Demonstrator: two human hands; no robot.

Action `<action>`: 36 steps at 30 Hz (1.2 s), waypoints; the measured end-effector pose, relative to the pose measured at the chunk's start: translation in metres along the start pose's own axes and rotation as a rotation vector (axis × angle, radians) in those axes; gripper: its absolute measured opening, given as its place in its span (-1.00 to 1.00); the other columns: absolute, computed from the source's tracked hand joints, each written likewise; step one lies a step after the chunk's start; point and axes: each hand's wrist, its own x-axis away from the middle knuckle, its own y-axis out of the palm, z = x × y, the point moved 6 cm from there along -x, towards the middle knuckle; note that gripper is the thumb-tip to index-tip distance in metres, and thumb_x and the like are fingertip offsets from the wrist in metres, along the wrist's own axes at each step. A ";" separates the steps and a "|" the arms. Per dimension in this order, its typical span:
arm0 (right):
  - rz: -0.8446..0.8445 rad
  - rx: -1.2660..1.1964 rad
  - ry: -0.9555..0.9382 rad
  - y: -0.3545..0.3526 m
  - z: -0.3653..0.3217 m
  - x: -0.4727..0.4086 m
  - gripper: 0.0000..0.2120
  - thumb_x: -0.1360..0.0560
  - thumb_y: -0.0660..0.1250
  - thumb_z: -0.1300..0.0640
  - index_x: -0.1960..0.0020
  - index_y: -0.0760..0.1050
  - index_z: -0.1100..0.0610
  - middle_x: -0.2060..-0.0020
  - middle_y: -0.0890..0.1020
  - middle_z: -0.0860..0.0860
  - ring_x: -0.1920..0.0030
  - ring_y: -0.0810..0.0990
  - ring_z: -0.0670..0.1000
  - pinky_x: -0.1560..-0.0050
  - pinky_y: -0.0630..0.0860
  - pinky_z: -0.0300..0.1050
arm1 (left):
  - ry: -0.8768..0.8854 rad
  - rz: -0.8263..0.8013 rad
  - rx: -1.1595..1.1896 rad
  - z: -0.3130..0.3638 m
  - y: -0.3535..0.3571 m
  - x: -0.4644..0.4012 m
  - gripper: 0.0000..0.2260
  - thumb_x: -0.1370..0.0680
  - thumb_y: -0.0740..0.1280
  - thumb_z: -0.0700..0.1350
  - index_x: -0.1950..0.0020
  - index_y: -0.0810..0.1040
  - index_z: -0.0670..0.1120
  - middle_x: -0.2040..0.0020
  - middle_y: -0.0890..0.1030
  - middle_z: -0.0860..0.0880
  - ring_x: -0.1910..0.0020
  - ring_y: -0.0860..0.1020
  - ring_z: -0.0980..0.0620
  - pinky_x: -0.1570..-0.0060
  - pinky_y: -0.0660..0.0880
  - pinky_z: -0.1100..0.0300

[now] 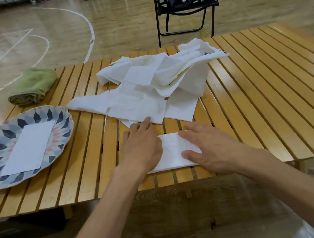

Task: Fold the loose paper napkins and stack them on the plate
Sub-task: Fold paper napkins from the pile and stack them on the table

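Observation:
A folded white napkin (173, 151) lies flat near the table's front edge. My left hand (141, 144) presses on its left side, fingers flat and together. On the napkin's right side rests my right hand (204, 144), palm down, thumb on the paper. Behind them sprawls a heap of loose white napkins (156, 81), crumpled and overlapping. At the left stands a patterned plate (56, 117) with blue and pink petals. One folded napkin (30, 147) lies on it.
A rolled green towel (32, 85) lies at the slatted wooden table's (271, 89) back left corner. Beyond the table stands a black folding chair (185, 10) with a dark printed bag. The table's right half holds nothing.

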 end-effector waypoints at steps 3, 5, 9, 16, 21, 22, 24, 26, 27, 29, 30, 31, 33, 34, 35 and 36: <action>-0.006 -0.009 -0.003 0.000 0.000 0.000 -0.38 -0.64 0.16 -0.20 -0.63 0.06 -0.08 -0.63 0.04 -0.07 -0.62 -0.02 -0.01 -0.59 0.07 0.09 | -0.004 0.028 0.013 0.000 -0.002 0.000 -0.54 -0.67 0.06 -0.08 -0.58 0.14 -0.13 -0.62 0.05 0.03 -0.49 0.18 -0.09 -0.42 0.19 0.00; 0.024 -0.052 0.007 -0.003 0.000 0.001 -0.38 -0.63 0.21 -0.17 -0.62 0.13 -0.06 -0.62 0.11 -0.07 -0.61 0.05 -0.02 -0.58 0.11 0.07 | 0.014 0.076 0.031 0.003 -0.007 0.003 -0.49 -0.67 0.08 -0.12 -0.61 0.06 -0.14 -0.62 0.02 0.01 -0.47 0.22 -0.09 -0.41 0.22 0.00; 0.341 -0.160 0.008 -0.030 0.000 0.007 -0.50 -0.62 0.30 0.01 -0.53 0.32 0.02 -0.49 0.38 -0.05 -0.48 0.33 -0.03 -0.47 0.28 -0.07 | 0.122 0.160 0.090 0.020 -0.024 0.019 -0.44 -0.64 0.13 -0.17 -0.62 0.01 -0.14 -0.61 0.02 -0.03 -0.47 0.27 -0.02 -0.40 0.24 0.05; 0.593 -0.210 0.024 -0.044 0.006 0.008 -0.53 -0.56 0.39 0.10 -0.44 0.38 0.00 -0.35 0.44 -0.09 0.06 0.61 -0.03 0.08 0.59 0.04 | 0.399 0.218 0.204 0.062 -0.037 0.052 -0.45 -0.58 0.17 -0.28 -0.58 0.20 -0.11 -0.57 0.20 0.00 -0.29 0.46 -0.02 -0.31 0.31 0.15; 0.726 -0.331 -0.022 -0.059 0.009 0.015 -0.91 -0.61 0.32 0.10 -0.05 0.60 0.03 0.15 0.64 -0.09 0.18 0.59 -0.06 0.13 0.57 0.00 | 0.367 0.328 0.282 0.052 -0.046 0.047 -0.48 -0.52 0.32 -0.30 -0.46 0.37 -0.03 -0.45 0.37 0.03 -0.31 0.41 0.03 -0.31 0.33 0.10; 0.728 -0.400 -0.038 -0.062 0.010 0.015 -0.91 -0.62 0.31 0.10 -0.02 0.60 0.03 0.20 0.64 -0.09 0.19 0.58 -0.08 0.16 0.56 -0.06 | 0.322 0.380 0.269 0.045 -0.050 0.046 -0.50 -0.49 0.37 -0.26 -0.40 0.38 -0.01 -0.39 0.41 0.04 -0.26 0.41 0.03 -0.25 0.34 0.11; 0.717 -0.548 -0.070 -0.067 0.011 0.017 -0.90 -0.63 0.31 0.11 -0.01 0.61 0.03 0.23 0.63 -0.09 0.20 0.58 -0.09 0.23 0.52 -0.16 | 0.222 0.478 0.250 0.029 -0.060 0.043 -0.48 -0.45 0.46 -0.16 -0.35 0.35 0.01 -0.28 0.43 0.05 -0.20 0.40 0.03 -0.17 0.27 0.16; 0.710 -0.628 -0.099 -0.069 0.010 0.019 -0.89 -0.63 0.32 0.13 -0.03 0.62 0.02 0.20 0.63 -0.13 0.16 0.58 -0.11 0.23 0.50 -0.23 | 0.127 0.509 0.280 0.013 -0.068 0.041 -0.37 -0.42 0.52 -0.07 -0.41 0.32 0.02 -0.27 0.44 0.05 -0.23 0.37 0.02 -0.18 0.20 0.20; 0.709 -0.639 -0.118 -0.071 0.009 0.021 -0.89 -0.63 0.33 0.14 -0.03 0.63 0.02 0.19 0.63 -0.15 0.14 0.58 -0.13 0.22 0.50 -0.25 | 0.084 0.499 0.315 0.006 -0.070 0.040 -0.33 -0.42 0.53 -0.03 -0.44 0.30 0.04 -0.26 0.45 0.07 -0.24 0.35 0.03 -0.21 0.18 0.19; 0.704 -0.664 -0.146 -0.073 0.007 0.021 -0.90 -0.62 0.34 0.16 -0.03 0.64 0.04 0.18 0.65 -0.16 0.12 0.60 -0.13 0.18 0.52 -0.23 | -0.003 0.456 0.444 -0.007 -0.071 0.041 -0.40 -0.43 0.52 -0.01 -0.41 0.36 0.10 -0.18 0.49 0.17 -0.23 0.33 0.08 -0.20 0.20 0.18; 0.700 -0.680 -0.151 -0.074 0.007 0.021 -0.90 -0.62 0.34 0.16 -0.03 0.64 0.05 0.18 0.66 -0.15 0.10 0.62 -0.09 0.14 0.56 -0.17 | -0.036 0.436 0.522 -0.013 -0.070 0.042 -0.53 -0.46 0.51 -0.02 -0.32 0.44 0.14 -0.10 0.52 0.22 -0.21 0.34 0.09 -0.17 0.24 0.18; 0.697 -0.692 -0.152 -0.075 0.007 0.021 -0.90 -0.62 0.34 0.15 -0.03 0.64 0.05 0.17 0.66 -0.13 0.10 0.64 -0.06 0.11 0.58 -0.10 | -0.052 0.424 0.594 -0.018 -0.070 0.042 -0.69 -0.48 0.48 -0.02 -0.18 0.52 0.15 -0.02 0.53 0.25 -0.18 0.37 0.10 -0.13 0.29 0.19; 0.689 -0.723 -0.146 -0.078 0.007 0.021 -0.90 -0.62 0.35 0.14 -0.03 0.64 0.03 0.19 0.67 -0.09 0.13 0.66 -0.03 0.15 0.60 -0.05 | -0.071 0.392 0.760 -0.025 -0.071 0.042 -0.91 -0.52 0.45 -0.05 0.02 0.62 0.13 0.08 0.60 0.20 -0.09 0.47 0.16 -0.01 0.38 0.29; 0.677 -0.765 -0.135 -0.079 0.008 0.020 -0.90 -0.61 0.35 0.15 -0.01 0.64 0.02 0.23 0.67 -0.09 0.18 0.66 -0.07 0.23 0.59 -0.12 | -0.077 0.364 0.870 -0.027 -0.071 0.042 -0.93 -0.54 0.43 -0.08 0.02 0.65 0.10 0.09 0.64 0.17 -0.04 0.52 0.22 0.05 0.41 0.33; 0.659 -0.826 -0.113 -0.079 0.009 0.020 -0.91 -0.60 0.37 0.16 0.01 0.64 0.02 0.28 0.66 -0.10 0.25 0.64 -0.13 0.29 0.56 -0.22 | -0.084 0.324 1.000 -0.027 -0.071 0.041 -0.91 -0.56 0.42 -0.10 -0.02 0.66 0.08 0.07 0.67 0.16 -0.01 0.57 0.26 0.09 0.44 0.36; 0.635 -0.898 -0.077 -0.078 0.010 0.019 -0.92 -0.59 0.38 0.17 0.03 0.63 0.03 0.32 0.66 -0.12 0.31 0.62 -0.18 0.33 0.53 -0.30 | -0.097 0.281 1.124 -0.027 -0.070 0.041 -0.89 -0.57 0.40 -0.13 -0.05 0.67 0.05 0.05 0.70 0.15 0.02 0.62 0.26 0.11 0.49 0.38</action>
